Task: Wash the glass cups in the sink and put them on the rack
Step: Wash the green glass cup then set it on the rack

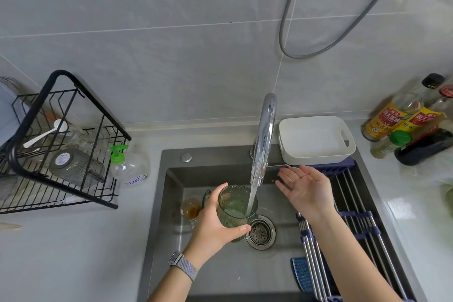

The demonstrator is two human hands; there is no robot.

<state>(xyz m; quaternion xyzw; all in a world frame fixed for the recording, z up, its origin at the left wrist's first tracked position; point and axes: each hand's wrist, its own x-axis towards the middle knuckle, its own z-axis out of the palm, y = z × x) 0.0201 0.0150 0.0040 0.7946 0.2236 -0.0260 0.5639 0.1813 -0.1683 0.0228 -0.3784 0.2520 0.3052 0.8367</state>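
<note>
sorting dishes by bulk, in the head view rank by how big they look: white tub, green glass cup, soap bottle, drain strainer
1. white tub
2. green glass cup and soap bottle look alike; the cup is nearer the camera, so unranked
3. drain strainer

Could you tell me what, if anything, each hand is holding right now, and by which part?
The left hand grips the green glass cup round its ribbed side wall, under the running tap. The right hand is open and holds nothing.

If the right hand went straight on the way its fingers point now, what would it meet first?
The right hand is open, fingers pointing left toward the tap. Going straight on, it would likely meet the chrome faucet spout near its outlet, just above the green glass cup held by the left hand. Depth is unclear.
</note>
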